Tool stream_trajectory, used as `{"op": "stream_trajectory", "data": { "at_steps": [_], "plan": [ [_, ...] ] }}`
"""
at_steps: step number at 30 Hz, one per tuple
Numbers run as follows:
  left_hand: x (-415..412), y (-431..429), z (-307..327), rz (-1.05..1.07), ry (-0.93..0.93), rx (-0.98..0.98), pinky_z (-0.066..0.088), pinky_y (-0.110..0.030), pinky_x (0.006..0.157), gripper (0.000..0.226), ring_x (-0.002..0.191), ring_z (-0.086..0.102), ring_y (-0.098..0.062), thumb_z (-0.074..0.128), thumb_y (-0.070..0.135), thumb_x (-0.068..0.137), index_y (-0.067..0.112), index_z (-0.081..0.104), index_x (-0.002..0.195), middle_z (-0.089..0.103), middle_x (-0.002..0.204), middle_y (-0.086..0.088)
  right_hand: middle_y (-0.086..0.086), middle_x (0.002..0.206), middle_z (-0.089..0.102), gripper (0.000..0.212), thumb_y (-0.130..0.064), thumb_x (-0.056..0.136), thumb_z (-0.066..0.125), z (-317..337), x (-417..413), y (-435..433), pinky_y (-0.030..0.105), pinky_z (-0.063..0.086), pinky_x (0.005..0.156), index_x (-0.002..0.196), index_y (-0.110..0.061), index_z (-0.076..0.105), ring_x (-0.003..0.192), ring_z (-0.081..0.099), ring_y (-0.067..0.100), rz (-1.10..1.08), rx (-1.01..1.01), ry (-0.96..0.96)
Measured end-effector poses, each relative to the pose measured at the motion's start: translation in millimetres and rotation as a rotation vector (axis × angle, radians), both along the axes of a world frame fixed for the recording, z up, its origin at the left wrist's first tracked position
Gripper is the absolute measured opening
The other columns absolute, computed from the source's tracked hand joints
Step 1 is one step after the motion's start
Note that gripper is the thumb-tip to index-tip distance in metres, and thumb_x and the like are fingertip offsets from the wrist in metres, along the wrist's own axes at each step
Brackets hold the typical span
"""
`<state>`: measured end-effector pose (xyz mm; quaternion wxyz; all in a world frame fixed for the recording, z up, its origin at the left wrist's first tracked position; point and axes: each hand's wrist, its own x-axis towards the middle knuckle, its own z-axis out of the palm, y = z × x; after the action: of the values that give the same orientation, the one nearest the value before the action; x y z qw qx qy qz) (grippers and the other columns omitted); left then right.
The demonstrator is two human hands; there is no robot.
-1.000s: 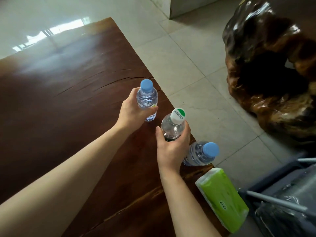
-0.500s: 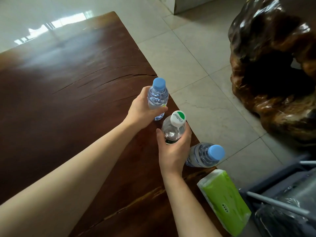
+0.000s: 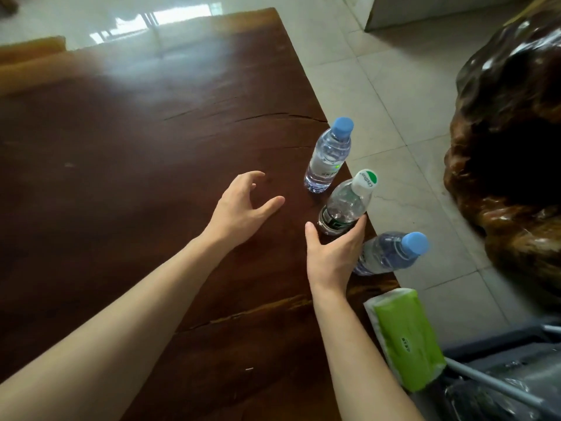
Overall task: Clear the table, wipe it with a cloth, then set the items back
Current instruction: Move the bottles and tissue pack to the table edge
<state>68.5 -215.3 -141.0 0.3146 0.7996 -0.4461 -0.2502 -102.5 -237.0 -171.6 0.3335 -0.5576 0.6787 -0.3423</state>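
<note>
Three water bottles stand along the right edge of the dark wooden table [image 3: 127, 183]. The far one, a blue-capped bottle [image 3: 329, 154], stands free. My left hand [image 3: 243, 205] hovers just left of it with fingers spread, holding nothing. The middle bottle [image 3: 347, 202] has a white and green cap; my right hand [image 3: 334, 253] is loose around its base, thumb off it, fingers touching its right side. A second blue-capped bottle [image 3: 391, 252] stands behind my right hand, partly hidden. A green tissue pack [image 3: 405, 338] lies at the table's near right corner.
A large glossy carved wood root [image 3: 513, 147] sits on the tiled floor [image 3: 379, 86] right of the table. Grey equipment with a metal bar [image 3: 501, 387] is at the lower right. A wooden bench edge [image 3: 30, 53] shows at the far left.
My left hand has set the far blue-capped bottle down at the table edge and drawn back, open. My right hand has lowered the white-capped bottle onto the table and loosened its grip.
</note>
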Motion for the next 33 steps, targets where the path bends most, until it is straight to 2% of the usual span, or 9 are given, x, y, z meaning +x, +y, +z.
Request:
{"op": "stream_trajectory", "data": {
  "at_steps": [4,9,14,18,20,23,30,33],
  "plan": [
    [4,53,15,0.035,-0.015,-0.026,0.042,-0.022,0.095,0.051,0.120,0.056,-0.003,0.066,0.054,0.088,0.027,0.056,0.130,0.057,0.132,0.011,0.021,0.159,0.030,0.096,-0.036,0.084,0.077,10,-5,26,0.036,0.019,0.122,0.154,0.000,0.021,0.149,0.027,0.032,0.050,-0.025,0.071],
    [6,129,34,0.020,-0.079,-0.033,0.046,-0.030,0.098,0.045,0.118,0.058,-0.006,0.062,0.053,0.091,0.027,0.057,0.127,0.056,0.131,0.012,0.018,0.155,0.037,0.081,-0.038,0.086,0.073,29,-21,66,0.041,0.025,0.121,0.149,-0.004,0.036,0.146,0.032,0.031,0.238,-0.153,0.168],
    [-3,210,65,-0.021,-0.194,-0.015,0.047,-0.030,0.100,0.049,0.121,0.058,-0.010,0.058,0.056,0.092,0.026,0.055,0.131,0.051,0.140,0.011,0.013,0.148,0.046,0.063,-0.035,0.089,0.068,59,-45,120,0.034,0.029,0.117,0.142,-0.009,0.048,0.138,0.041,0.027,0.540,-0.278,0.256],
    [-22,261,98,-0.064,-0.238,-0.016,0.048,-0.034,0.102,0.053,0.123,0.059,-0.014,0.057,0.055,0.093,0.026,0.053,0.137,0.051,0.143,0.009,0.008,0.130,0.058,0.048,-0.035,0.090,0.066,96,-65,165,0.036,0.043,0.108,0.131,-0.011,0.057,0.123,0.050,0.022,0.748,-0.344,0.342],
    [-36,283,115,-0.099,-0.257,-0.034,0.048,-0.037,0.102,0.054,0.124,0.058,-0.015,0.056,0.053,0.094,0.025,0.052,0.139,0.052,0.143,0.008,0.005,0.124,0.060,0.043,-0.036,0.091,0.065,115,-78,188,0.030,0.046,0.102,0.127,-0.013,0.058,0.117,0.052,0.020,0.791,-0.355,0.362],
    [-59,304,135,-0.172,-0.306,-0.081,0.048,-0.039,0.103,0.054,0.127,0.056,-0.017,0.056,0.051,0.095,0.022,0.051,0.141,0.053,0.144,0.006,0.003,0.129,0.058,0.045,-0.039,0.092,0.063,141,-101,214,0.023,0.038,0.101,0.130,-0.015,0.057,0.121,0.050,0.018,0.794,-0.381,0.384],
    [-133,309,169,-0.418,-0.385,-0.208,0.045,-0.037,0.109,0.057,0.134,0.051,-0.019,0.052,0.053,0.097,0.019,0.051,0.143,0.053,0.148,0.001,0.003,0.147,0.050,0.051,-0.040,0.094,0.059,190,-201,254,0.028,0.030,0.113,0.140,-0.018,0.052,0.138,0.042,0.019,0.626,-0.332,0.506],
    [-180,294,176,-0.550,-0.395,-0.237,0.044,-0.040,0.111,0.057,0.135,0.050,-0.020,0.052,0.052,0.098,0.019,0.051,0.144,0.053,0.148,0.000,0.007,0.148,0.051,0.050,-0.035,0.095,0.059,205,-255,264,0.029,0.026,0.116,0.140,-0.014,0.054,0.138,0.042,0.021,0.512,-0.321,0.565]
  ]
}}
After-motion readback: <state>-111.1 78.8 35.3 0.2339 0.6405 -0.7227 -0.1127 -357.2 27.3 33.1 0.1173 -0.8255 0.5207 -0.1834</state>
